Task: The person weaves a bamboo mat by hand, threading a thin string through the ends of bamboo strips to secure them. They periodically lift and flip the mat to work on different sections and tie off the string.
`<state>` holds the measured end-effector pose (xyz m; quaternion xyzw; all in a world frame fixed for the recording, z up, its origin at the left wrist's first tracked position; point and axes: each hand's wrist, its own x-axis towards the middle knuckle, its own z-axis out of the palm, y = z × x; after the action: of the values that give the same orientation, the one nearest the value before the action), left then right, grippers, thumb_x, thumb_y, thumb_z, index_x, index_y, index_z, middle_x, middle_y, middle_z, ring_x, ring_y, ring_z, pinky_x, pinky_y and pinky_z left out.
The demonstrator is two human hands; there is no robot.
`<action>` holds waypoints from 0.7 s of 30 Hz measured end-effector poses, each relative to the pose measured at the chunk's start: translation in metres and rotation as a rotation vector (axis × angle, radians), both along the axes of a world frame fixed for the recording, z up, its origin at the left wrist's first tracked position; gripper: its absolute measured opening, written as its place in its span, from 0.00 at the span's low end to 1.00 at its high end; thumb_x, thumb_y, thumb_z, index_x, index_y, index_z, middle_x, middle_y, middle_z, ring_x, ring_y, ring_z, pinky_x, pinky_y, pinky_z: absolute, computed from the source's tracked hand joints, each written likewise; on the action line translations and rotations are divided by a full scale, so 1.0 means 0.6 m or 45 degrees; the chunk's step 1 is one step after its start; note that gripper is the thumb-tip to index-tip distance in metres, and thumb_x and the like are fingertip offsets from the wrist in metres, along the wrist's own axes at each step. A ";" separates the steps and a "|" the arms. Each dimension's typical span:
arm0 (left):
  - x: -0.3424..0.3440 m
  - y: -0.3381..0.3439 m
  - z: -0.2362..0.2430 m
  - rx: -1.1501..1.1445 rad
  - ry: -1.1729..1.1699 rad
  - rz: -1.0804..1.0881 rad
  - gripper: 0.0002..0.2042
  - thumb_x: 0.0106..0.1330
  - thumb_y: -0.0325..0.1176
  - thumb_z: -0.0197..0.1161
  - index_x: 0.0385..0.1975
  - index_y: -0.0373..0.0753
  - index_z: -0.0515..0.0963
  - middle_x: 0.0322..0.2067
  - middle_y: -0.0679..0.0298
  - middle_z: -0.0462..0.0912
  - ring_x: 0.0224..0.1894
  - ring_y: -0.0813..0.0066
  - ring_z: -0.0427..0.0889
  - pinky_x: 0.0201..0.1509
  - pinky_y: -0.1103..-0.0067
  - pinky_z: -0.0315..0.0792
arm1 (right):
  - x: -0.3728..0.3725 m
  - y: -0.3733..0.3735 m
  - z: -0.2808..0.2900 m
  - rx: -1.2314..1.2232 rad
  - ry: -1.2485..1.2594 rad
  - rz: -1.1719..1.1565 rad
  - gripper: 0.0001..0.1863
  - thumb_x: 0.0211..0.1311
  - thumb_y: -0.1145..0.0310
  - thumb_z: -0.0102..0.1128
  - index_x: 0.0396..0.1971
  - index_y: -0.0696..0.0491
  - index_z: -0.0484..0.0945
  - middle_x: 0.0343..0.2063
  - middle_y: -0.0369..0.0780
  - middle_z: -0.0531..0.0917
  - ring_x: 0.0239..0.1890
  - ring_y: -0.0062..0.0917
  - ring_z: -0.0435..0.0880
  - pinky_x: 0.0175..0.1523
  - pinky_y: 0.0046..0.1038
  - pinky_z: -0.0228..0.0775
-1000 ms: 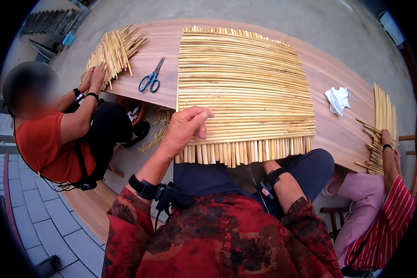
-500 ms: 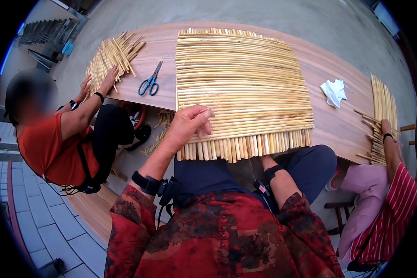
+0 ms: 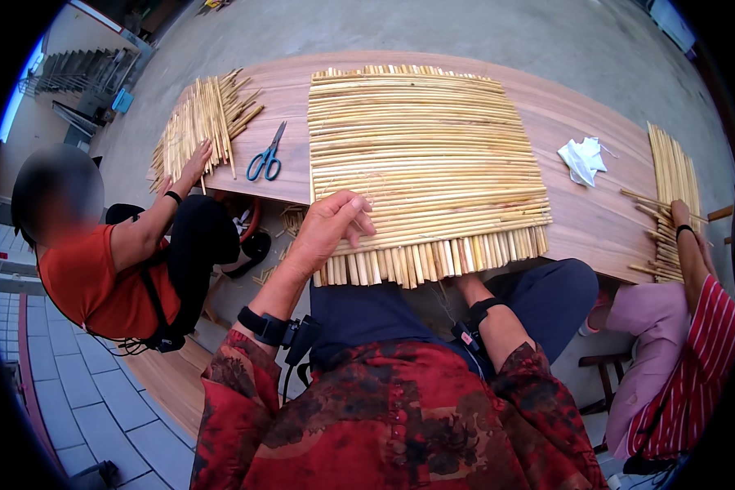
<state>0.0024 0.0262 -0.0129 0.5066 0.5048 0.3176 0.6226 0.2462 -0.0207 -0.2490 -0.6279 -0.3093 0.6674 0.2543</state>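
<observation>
Bent in a small pinch, the grip of the left hand [image 3: 331, 227] is at the near left part of the stick mat [image 3: 425, 139]. Thumb and pointing finger are close together, but I cannot tell if they touch or have hold of the thin thread [image 3: 374, 174] by them.

At the far left, 1 person in orange [image 3: 90, 278] has a hand on 1 messy pile of sticks [image 3: 208, 114]. Next come 1 pair of blue scissors [image 3: 265, 159], open a bit. In the middle, 1 mat lies on the bench [image 3: 596, 237], its sticks too many to count. The work now looks like thread work near its front edge; the next move calls for a careful pull, with no snags.

The right hand is hidden under the mat, so I cannot tell its grip. Further right are 1 white cloth [image 3: 583, 161], 1 more stick pile [image 3: 674, 175] and 1 person in stripes [image 3: 702, 376].
</observation>
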 end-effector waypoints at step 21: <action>0.017 0.018 0.001 0.023 0.118 0.145 0.12 0.70 0.34 0.47 0.33 0.32 0.73 0.19 0.68 0.70 0.15 0.82 0.71 0.14 0.87 0.64 | 0.025 -0.009 0.007 -0.064 0.078 -0.046 0.19 0.65 0.60 0.46 0.52 0.52 0.68 0.38 0.41 0.80 0.33 0.31 0.79 0.33 0.37 0.75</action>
<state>0.0126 0.0367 -0.0123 0.4969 0.5583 0.3330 0.5750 0.2613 -0.0258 -0.2446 -0.6187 -0.2731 0.6893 0.2598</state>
